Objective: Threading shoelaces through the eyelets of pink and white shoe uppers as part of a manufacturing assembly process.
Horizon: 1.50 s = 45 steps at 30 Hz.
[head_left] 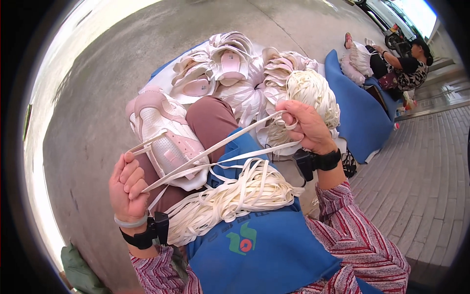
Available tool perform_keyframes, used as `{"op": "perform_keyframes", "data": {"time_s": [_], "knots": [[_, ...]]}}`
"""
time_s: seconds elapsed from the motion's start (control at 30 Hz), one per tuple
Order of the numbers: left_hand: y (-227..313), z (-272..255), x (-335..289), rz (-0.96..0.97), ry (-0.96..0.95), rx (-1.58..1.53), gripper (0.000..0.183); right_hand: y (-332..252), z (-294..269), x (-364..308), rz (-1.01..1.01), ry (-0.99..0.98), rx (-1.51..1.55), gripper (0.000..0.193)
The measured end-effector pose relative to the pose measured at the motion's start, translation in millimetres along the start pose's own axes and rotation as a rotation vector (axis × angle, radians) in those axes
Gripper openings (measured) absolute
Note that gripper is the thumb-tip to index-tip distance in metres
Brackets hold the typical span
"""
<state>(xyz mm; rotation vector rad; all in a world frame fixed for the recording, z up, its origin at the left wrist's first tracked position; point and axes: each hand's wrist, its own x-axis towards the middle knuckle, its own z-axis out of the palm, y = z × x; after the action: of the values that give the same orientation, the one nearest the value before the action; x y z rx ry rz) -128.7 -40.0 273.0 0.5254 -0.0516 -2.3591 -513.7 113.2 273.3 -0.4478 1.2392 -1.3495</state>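
Note:
A cream shoelace [226,142] stretches across my lap between my hands. My left hand [128,186], its fingers curled, grips the lace at the lower left. Farther right and higher, my right hand [309,128] is closed around the lace, with a loop showing by the fingers. Under the stretched lace, a pink and white shoe upper [169,137] rests on my knee, beside my left hand. From its eyelet area a strand runs toward my left hand. A loose heap of cream laces [240,188] lies on my blue apron [274,245].
Ahead, stacked pink and white shoe uppers [230,61] lie on a sheet, with a big lace bundle [313,93] at their right. A blue mat [355,112] curves up beyond it. Another person [401,68] sits at the far right. Green cloth [81,269] lies at lower left.

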Motion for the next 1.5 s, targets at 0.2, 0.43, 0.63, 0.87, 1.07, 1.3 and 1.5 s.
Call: {"op": "perform_keyframes", "data": {"time_s": [0.2,0.43,0.63,0.87,1.07,1.3,1.5], "knots": [[2.6,-2.6,-3.9,0.005,0.021,-0.051,0.026,-2.9,-32.1,1.1,-0.153,0.409,0.098,0.021],[-1.3,-5.7,-5.6,0.031,0.043,0.001,0.025,2.4,-55.2,4.6,-0.213,0.301,0.416,0.025],[-6.9,-7.7,-8.7,0.021,0.015,0.062,0.026,-0.9,-55.4,3.0,-0.174,0.233,0.447,0.031],[-9.8,-6.0,-14.6,0.072,-0.080,-0.053,0.026,-5.3,-43.0,-0.3,-0.171,0.155,0.506,0.031],[-15.3,2.0,-21.7,0.145,-0.108,-0.086,0.027,-4.9,-43.4,1.3,-0.233,0.210,0.403,0.033],[-16.4,1.2,-24.7,0.290,-0.076,-0.168,0.023,-7.0,-11.5,-6.7,-0.257,-0.181,0.508,0.037],[1.8,-2.8,-29.3,0.258,-0.153,-0.243,0.020,-9.6,20.6,-10.0,-0.236,-0.006,0.182,0.039]]}}
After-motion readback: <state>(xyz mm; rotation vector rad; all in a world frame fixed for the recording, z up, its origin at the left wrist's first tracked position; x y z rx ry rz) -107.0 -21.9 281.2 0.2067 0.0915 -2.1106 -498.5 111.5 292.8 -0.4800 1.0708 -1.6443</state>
